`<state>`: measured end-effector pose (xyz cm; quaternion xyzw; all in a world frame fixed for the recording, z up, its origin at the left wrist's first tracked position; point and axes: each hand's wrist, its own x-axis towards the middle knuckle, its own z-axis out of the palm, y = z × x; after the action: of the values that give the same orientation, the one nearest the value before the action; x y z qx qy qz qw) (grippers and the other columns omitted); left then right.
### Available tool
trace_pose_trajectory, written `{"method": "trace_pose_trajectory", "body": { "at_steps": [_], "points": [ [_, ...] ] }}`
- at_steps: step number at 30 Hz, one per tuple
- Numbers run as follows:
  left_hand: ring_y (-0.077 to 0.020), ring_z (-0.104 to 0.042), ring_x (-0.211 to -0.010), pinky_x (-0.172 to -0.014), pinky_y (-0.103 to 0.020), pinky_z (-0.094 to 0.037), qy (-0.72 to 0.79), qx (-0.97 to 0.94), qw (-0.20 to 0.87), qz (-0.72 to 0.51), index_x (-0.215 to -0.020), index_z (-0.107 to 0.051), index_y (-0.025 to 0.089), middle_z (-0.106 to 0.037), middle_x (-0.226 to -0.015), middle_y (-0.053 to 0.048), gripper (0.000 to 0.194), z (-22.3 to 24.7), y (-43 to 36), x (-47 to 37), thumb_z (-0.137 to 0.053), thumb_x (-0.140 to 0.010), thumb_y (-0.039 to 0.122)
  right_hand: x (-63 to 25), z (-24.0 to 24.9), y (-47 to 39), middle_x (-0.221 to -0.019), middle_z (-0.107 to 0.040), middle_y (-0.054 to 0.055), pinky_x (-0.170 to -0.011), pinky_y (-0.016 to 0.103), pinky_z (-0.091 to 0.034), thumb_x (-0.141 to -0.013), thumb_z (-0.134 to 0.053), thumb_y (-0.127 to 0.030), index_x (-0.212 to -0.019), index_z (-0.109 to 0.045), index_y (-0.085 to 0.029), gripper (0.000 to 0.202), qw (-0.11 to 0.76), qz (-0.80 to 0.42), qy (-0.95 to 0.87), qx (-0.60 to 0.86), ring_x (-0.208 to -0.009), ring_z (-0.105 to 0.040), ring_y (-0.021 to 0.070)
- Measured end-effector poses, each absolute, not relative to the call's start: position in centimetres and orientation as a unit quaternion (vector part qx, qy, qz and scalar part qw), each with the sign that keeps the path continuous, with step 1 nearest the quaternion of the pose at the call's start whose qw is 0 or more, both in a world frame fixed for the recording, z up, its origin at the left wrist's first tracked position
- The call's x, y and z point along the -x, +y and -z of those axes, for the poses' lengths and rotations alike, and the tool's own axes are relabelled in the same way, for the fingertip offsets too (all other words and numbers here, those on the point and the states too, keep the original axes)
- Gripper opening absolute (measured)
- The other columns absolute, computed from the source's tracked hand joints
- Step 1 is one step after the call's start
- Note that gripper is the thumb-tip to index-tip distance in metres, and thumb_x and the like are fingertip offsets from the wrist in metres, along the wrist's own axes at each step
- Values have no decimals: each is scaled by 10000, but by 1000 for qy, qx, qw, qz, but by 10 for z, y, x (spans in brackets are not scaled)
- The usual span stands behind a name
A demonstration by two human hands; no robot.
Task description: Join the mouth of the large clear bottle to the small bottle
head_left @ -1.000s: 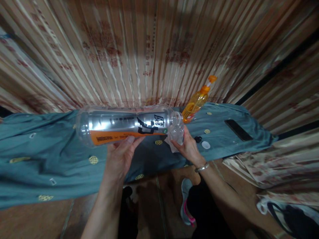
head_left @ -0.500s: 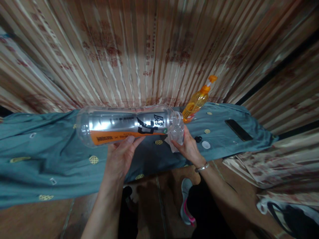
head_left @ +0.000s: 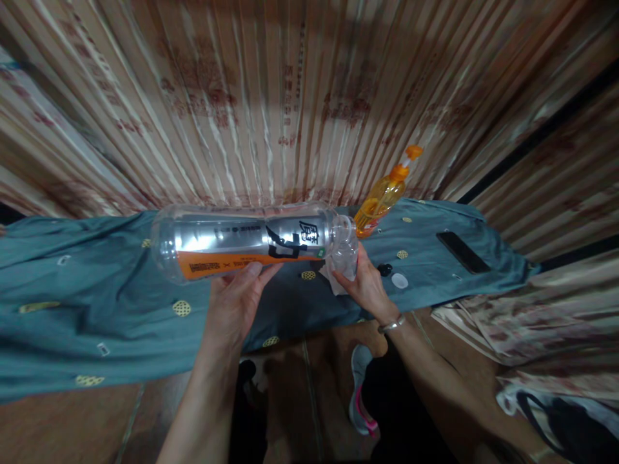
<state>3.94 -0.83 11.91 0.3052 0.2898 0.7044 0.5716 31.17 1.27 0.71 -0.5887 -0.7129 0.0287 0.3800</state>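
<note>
A large clear plastic bottle (head_left: pixel 232 238) with a silver and orange label lies sideways in the air above the cloth, its neck to the right. My left hand (head_left: pixel 236 299) is closed around its underside, thumb on the label. My right hand (head_left: pixel 365 280) is closed on a clear, see-through plastic thing (head_left: pixel 344 254) right at the bottle's mouth; whether it is a cup or a film cannot be made out. A pale, thin sheet (head_left: pixel 333 283) hangs under it, partly hidden by my fingers. Behind the right hand stands an orange pump bottle (head_left: pixel 382 201).
A teal patterned cloth (head_left: pixel 130 335) covers the long surface. On its right part are a black phone (head_left: pixel 463 252), a white disc (head_left: pixel 399 281) and a small black object (head_left: pixel 385 269). A pleated curtain (head_left: pixel 242 116) hangs behind. A bag (head_left: pixel 556 419) is at lower right.
The bottle has rolled or shifted very slightly in my left hand. My right hand stays at its mouth with the clear plastic thing.
</note>
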Motion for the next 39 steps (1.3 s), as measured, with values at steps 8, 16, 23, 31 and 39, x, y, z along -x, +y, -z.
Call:
{"method": "trace_pose_trajectory", "body": {
  "at_steps": [8, 16, 23, 31, 39],
  "points": [
    [-258, -800, -874, -977, -560, -652, 277, -312, 573, -705, -936, -764, 291, -756, -730, 54, 389, -120, -9, -39, -1005, -633, 252, -310, -12, 10, -1602, -567, 221, -1194, 567, -536, -925, -704, -470, -1663, -306, -131, 905, 387, -62, -702, 595, -1454, -603, 381],
    [-294, -794, -1024, -1027, -569, -619, 289, -308, 574, -701, -1015, -771, 312, -819, -905, 15, 437, -120, -9, -41, -988, -638, 271, -310, -14, 10, -1565, -606, 218, -1181, 570, -557, -906, -707, -493, -1651, -322, -111, 921, 387, -66, -693, 605, -1427, -627, 376],
    [-267, -794, -931, -983, -552, -646, 282, -305, 582, -699, -814, -724, 276, -763, -760, 41, 321, -120, -9, -43, -990, -635, 262, -309, -14, 10, -1548, -617, 230, -1170, 557, -560, -929, -692, -500, -1635, -314, -107, 892, 378, -61, -699, 604, -1418, -632, 366],
    [-299, -797, -998, -965, -564, -656, 289, -319, 575, -696, -1000, -752, 284, -798, -844, 11, 428, -121, -10, -42, -985, -641, 271, -311, -7, 11, -1564, -607, 207, -1151, 578, -564, -928, -680, -590, -1643, -319, -167, 906, 381, -56, -693, 609, -1417, -629, 386],
    [-298, -804, -983, -968, -552, -656, 284, -316, 580, -695, -1032, -748, 268, -806, -850, -1, 444, -118, -9, -43, -976, -651, 272, -308, -11, 11, -1530, -629, 221, -1146, 594, -562, -917, -685, -575, -1637, -333, -135, 915, 388, -79, -684, 613, -1400, -638, 408]
  ]
}}
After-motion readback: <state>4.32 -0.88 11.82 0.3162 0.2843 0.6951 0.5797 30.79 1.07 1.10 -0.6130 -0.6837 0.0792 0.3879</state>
